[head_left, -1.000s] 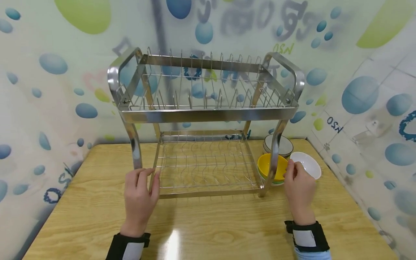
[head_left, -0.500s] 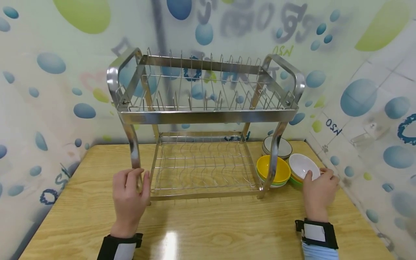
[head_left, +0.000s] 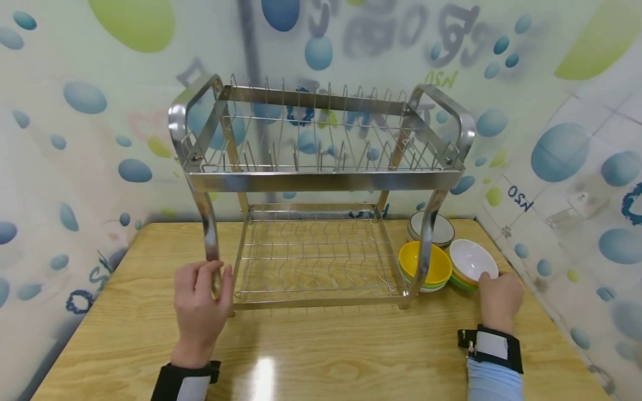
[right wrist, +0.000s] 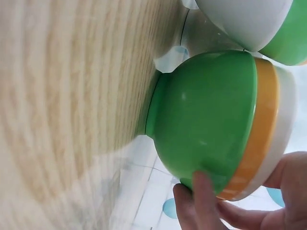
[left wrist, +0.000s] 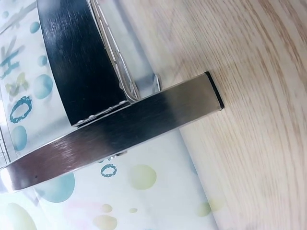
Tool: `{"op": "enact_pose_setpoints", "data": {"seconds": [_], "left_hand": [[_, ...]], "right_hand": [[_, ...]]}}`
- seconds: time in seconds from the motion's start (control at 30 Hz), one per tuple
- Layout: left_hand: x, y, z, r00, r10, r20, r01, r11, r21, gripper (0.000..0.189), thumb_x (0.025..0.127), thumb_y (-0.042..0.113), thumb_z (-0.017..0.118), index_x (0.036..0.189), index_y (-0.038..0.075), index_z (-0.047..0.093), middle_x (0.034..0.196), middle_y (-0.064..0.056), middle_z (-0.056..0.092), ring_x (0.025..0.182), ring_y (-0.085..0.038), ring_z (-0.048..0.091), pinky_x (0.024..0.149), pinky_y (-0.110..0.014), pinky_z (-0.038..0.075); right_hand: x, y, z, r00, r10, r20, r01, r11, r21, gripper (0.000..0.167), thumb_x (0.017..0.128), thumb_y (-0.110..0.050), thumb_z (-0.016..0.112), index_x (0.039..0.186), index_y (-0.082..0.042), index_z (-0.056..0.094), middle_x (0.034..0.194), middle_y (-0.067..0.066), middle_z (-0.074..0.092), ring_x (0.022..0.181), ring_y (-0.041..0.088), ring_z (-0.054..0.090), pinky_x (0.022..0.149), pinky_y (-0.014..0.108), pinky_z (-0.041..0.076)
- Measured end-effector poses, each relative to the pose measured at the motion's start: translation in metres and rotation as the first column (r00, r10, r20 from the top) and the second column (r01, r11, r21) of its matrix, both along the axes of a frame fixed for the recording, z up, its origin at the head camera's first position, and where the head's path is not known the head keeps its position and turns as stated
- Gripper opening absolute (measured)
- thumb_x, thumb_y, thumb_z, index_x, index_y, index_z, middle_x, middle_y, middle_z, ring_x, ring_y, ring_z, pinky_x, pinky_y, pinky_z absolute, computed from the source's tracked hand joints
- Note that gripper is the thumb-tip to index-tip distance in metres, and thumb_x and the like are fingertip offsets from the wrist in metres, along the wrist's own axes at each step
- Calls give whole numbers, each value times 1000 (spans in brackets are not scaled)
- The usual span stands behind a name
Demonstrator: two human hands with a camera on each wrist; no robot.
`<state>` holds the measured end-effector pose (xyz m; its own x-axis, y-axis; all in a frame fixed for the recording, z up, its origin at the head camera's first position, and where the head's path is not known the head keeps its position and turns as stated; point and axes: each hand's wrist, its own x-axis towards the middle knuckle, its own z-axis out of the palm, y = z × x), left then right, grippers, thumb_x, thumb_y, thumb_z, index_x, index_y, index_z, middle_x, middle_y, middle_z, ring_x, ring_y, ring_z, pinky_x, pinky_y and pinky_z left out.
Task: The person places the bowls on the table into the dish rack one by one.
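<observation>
A two-tier metal dish rack (head_left: 321, 181) stands on the wooden table. My left hand (head_left: 200, 303) is at its front left leg, fingers loosely bent; whether it touches the leg is hard to tell. In the left wrist view the leg (left wrist: 120, 122) shows without any fingers. Right of the rack, my right hand (head_left: 500, 298) holds a stack of nested bowls by its near right side, thumb at the rim of the white bowl (head_left: 471, 259). The right wrist view shows the fingers against the green bowl (right wrist: 206, 115) at the bottom, with an orange bowl (right wrist: 266, 96) between.
A second stack, topped by a yellow bowl (head_left: 433, 267), sits just behind the rack's front right leg. Behind it are dark-rimmed white bowls (head_left: 438, 228). Patterned walls (head_left: 567, 206) close in the back and right of the table (head_left: 321, 356).
My right hand has moved right and taken hold of the nested bowls' side. My left hand has shifted left to the rack's front leg. The rack stays in place.
</observation>
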<state>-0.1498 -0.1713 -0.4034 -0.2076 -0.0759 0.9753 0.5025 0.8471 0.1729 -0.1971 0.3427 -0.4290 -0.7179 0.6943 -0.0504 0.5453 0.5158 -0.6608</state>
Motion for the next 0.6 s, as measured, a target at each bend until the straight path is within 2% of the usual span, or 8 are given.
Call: {"op": "enact_pose_setpoints", "data": {"seconds": [0.23, 0.43, 0.6], "left_hand": [[0, 0, -3, 1000, 2, 1, -2, 1000, -16, 36, 93, 22, 57, 81, -11, 62, 76, -22, 51, 67, -36, 45, 60, -35, 30], [-1, 1, -4, 1000, 4, 7, -3, 1000, -30, 34, 93, 21, 57, 82, -11, 62, 77, -22, 52, 68, -36, 45, 60, -35, 30], [0, 2, -6, 999, 10, 31, -8, 999, -51, 34, 93, 21, 55, 83, -11, 62, 78, -23, 52, 70, -36, 46, 60, -36, 32]], "right_hand": [[-4, 4, -2, 999, -5, 37, 5, 1000, 3, 44, 87, -12, 40, 117, 17, 53, 119, 37, 52, 98, 45, 49, 86, 57, 44], [-4, 7, -1, 999, -2, 51, 2, 1000, -1, 41, 86, -14, 42, 106, 18, 58, 99, 33, 57, 83, 38, 47, 65, 43, 43], [-2, 10, -1, 998, 23, 61, -24, 999, 21, 41, 87, -16, 45, 102, 19, 59, 89, 33, 59, 81, 37, 47, 68, 44, 42]]}}
